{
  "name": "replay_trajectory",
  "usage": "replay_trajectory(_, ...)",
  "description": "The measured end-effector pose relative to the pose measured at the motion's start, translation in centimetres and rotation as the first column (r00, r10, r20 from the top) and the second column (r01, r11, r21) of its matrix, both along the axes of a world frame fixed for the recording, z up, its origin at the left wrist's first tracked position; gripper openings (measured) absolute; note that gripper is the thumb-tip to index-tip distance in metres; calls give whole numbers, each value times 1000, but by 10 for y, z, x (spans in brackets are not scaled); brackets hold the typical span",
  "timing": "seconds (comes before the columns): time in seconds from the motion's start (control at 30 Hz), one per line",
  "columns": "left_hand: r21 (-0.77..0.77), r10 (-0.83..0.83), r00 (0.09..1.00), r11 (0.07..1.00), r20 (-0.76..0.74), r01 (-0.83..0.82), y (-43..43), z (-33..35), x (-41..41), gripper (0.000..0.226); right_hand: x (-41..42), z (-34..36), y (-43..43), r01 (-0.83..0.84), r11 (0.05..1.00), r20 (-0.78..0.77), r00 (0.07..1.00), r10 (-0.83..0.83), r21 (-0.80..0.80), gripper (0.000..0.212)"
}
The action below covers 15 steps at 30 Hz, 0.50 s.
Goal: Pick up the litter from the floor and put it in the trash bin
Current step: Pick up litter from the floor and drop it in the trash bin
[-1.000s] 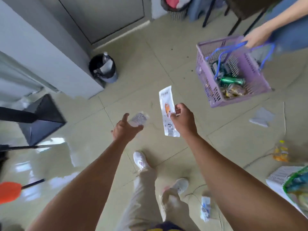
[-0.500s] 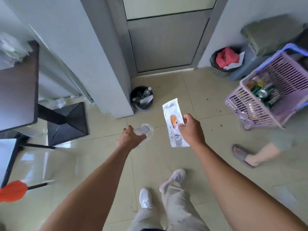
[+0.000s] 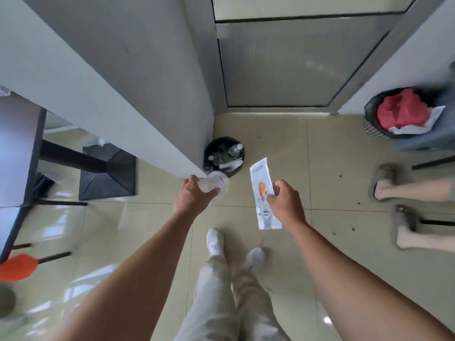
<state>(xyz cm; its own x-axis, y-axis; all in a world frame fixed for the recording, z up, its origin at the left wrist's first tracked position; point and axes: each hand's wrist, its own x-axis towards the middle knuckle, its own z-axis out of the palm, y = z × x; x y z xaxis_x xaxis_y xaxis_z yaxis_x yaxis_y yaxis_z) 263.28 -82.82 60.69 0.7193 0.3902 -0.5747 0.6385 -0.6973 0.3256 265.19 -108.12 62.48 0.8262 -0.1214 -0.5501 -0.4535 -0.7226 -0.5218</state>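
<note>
**Both hands loaded, bin just ahead**

Our left hand (image 3: 194, 199) has its grip closed around a clear cup (image 3: 216, 184), fingers wrapped on the lower wall with the open mouth tipped forward. We judge it is held that way so it can simply be let go over the opening. The cup looks thin and crushable, so a loose wrap suits it.

Our right hand (image 3: 285, 205) pinches a wrapper (image 3: 263, 193) at its right edge, about midway along, thumb on top. The wrapper is flat, white and long, with an orange print; held by one edge it stands out stiffly, its far end reaching toward the bin (image 3: 209, 153). A pinch is enough for something so light, though it could flutter when released.

The bin is a small black round one standing on the floor, tucked into the corner where the grey wall (image 3: 123, 77) ends beside the door (image 3: 283, 62). Bottles and scraps already lie in it. The cup sits almost at its near rim in this view; the wrapper hangs just to its right.

A second bin (image 3: 371, 124) with red stuff in it stands at the far right, near another person's feet (image 3: 384, 185). We take the black one as the target, being nearer.

Both pieces are off the floor, not yet dropped.
</note>
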Motion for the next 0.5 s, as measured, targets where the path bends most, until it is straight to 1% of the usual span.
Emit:
replay_trajectory(0.07, 0, -6, 999, 1000, -53, 7, -1, -15, 25, 78, 26, -9, 6, -29, 1000, -45, 999, 29, 3, 7)
replay_trajectory(0.13, 14, -18, 995, 1000, -98, 19, 0, -38, 52, 80, 52, -23, 11, -51, 999, -56, 997, 50, 0, 7)
replay_trajectory(0.27, 33, -66, 974, 997, -217, 75, 4, -105, 110, 89, 100, -70, 12, -97, 995, -80, 992, 96, -4, 8)
replay_trajectory(0.37, 49, -84, 962, 994, -260, 100, 8, -168, 156, 91, 133, -129, 11, -139, 990, -117, 984, 136, -17, 10)
replay_trajectory(0.5, 75, -70, 958, 993, -279, 94, 20, -258, 223, 89, 180, -227, 24, -235, 972, -125, 965, 232, -8, 25)
